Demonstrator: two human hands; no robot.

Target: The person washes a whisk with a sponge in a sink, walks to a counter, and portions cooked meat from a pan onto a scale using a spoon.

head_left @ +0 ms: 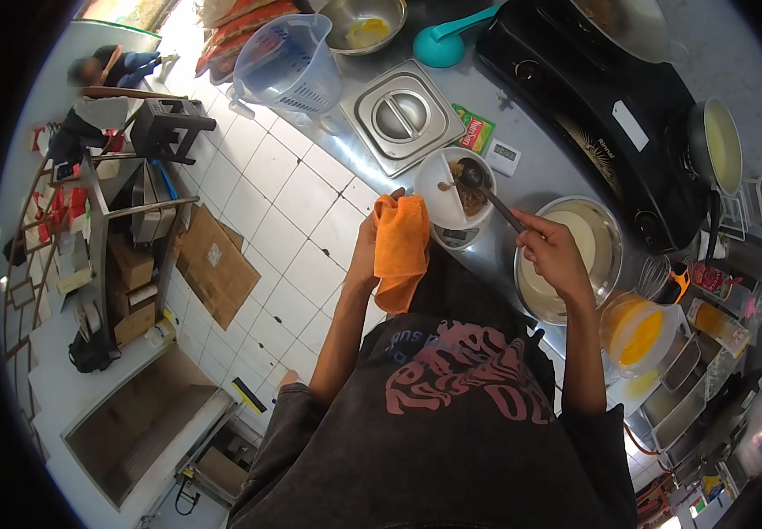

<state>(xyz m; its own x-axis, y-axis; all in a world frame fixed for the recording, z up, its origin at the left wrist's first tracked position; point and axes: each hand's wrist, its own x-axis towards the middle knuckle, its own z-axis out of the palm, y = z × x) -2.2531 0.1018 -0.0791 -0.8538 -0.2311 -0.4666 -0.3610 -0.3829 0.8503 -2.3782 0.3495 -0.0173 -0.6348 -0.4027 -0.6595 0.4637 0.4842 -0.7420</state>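
My left hand [367,240] is closed on an orange cloth [403,247], which drapes over its fingers and hides most of them. The cloth comes right up to a white round bowl [434,196]; whether that hand also grips the bowl's rim cannot be made out. My right hand [550,254] is wrapped round the handle of a dark ladle [473,175]. Its head rests in brown, crumbly food [475,204] in the right side of the bowl. A kitchen scale [459,236] shows partly beneath the bowl. Beside my right hand is a metal bowl [610,264] of pale batter [581,231].
A black gas stove [588,115] runs along the counter's far side, with a pan [718,145] at its right. Nearby are a lidded steel container [403,116], a digital timer [504,158], a clear measuring jug [288,66], a turquoise ladle [440,48] and a whisk [653,275].
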